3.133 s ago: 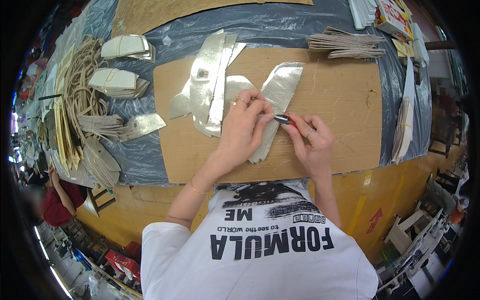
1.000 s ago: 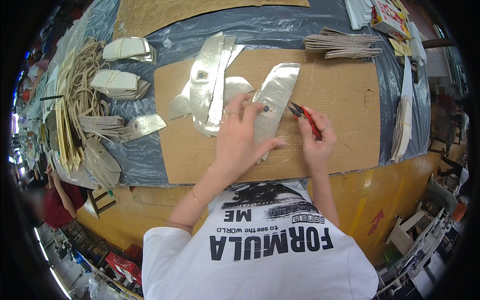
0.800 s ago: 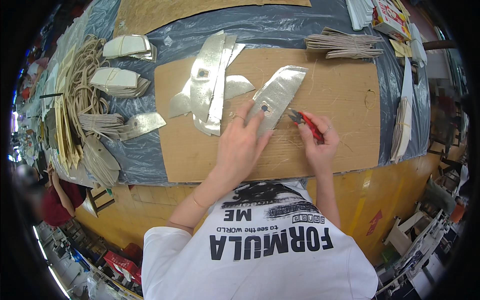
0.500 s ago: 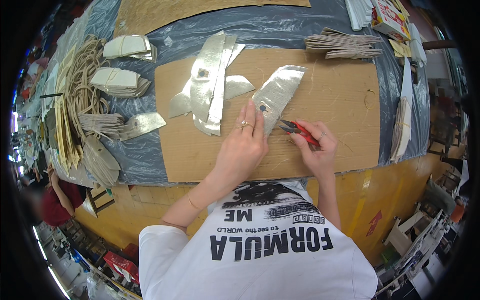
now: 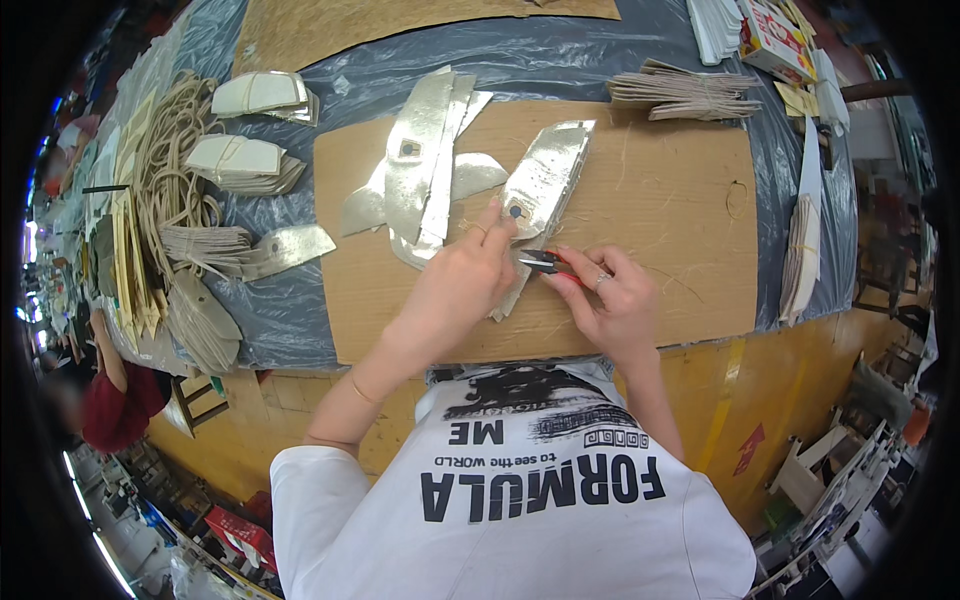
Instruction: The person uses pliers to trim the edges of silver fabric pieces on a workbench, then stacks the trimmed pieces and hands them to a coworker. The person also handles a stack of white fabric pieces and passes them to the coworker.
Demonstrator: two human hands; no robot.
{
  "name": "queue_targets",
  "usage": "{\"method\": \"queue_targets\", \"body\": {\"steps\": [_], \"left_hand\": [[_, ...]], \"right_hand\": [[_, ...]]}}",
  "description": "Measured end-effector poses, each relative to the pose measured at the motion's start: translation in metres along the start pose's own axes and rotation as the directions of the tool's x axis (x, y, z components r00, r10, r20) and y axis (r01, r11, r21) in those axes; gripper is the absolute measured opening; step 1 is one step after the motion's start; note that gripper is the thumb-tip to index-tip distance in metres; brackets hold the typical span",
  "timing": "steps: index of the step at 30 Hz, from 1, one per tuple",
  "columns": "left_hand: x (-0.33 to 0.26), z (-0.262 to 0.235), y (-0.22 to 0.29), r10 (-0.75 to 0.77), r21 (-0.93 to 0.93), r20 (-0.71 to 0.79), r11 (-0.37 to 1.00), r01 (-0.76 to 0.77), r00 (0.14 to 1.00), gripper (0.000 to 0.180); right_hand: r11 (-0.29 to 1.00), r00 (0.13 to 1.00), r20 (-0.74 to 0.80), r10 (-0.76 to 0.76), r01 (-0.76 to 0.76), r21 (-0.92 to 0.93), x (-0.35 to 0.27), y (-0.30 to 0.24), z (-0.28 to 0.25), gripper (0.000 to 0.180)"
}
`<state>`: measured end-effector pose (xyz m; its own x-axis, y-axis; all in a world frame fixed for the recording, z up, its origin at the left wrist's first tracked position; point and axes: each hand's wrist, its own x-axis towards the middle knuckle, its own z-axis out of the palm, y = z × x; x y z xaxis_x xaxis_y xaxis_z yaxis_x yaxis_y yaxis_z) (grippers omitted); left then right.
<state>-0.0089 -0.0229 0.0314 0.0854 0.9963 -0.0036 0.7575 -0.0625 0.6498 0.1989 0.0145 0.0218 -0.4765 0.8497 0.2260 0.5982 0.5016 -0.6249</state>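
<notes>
My right hand (image 5: pixel 620 300) is closed around small red-handled thread snips (image 5: pixel 545 262). Their dark blades point left, close beside the fingers of my left hand (image 5: pixel 460 285). That hand grips the near left edge of a shiny silver fabric piece (image 5: pixel 550 170) with a small dark hole; its thumb is hidden. A second layer sticks out under the piece toward me. Just left of it, more long silver pieces (image 5: pixel 415 140) lie crossed in a loose pile. All this rests on a brown cardboard sheet (image 5: pixel 680 250) with loose thread ends scattered over it.
Bundled stacks of pale pieces (image 5: pixel 235 160) and a coil of beige cord (image 5: pixel 165 170) lie at the left. A tied beige bundle (image 5: pixel 685 92) and a printed box (image 5: pixel 775 40) sit at the far right. Another person's maroon sleeve (image 5: pixel 125 410) shows at lower left.
The silver piece has tilted and shifted slightly left, exposing a layer beneath. My left hand moved from lying flat on it to gripping its edge; the snips moved left, close to that hand.
</notes>
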Motion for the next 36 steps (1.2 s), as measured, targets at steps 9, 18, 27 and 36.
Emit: {"method": "queue_targets", "body": {"steps": [9,18,27,36], "left_hand": [[0.003,-0.062,-0.01,-0.346,-0.343,-0.176,0.899,0.272,0.922,0.02],[0.011,-0.033,-0.017,-0.147,0.23,-0.282,0.949,0.215,0.948,0.044],[0.029,0.02,0.004,0.179,0.0,-0.14,0.983,-0.181,0.974,0.022],[0.02,0.014,0.001,-0.024,-0.266,-0.201,0.963,-0.031,0.979,0.013]], "right_hand": [[0.972,0.973,0.021,0.231,-0.232,0.044,-0.007,0.002,0.001,0.023],[0.9,0.976,-0.064,0.209,-0.166,0.404,-0.017,0.023,0.008,0.031],[0.886,0.98,-0.07,0.185,-0.136,0.444,-0.004,0.024,-0.025,0.034],[0.914,0.974,-0.087,0.207,-0.161,0.372,0.006,0.023,-0.007,0.033]]}}
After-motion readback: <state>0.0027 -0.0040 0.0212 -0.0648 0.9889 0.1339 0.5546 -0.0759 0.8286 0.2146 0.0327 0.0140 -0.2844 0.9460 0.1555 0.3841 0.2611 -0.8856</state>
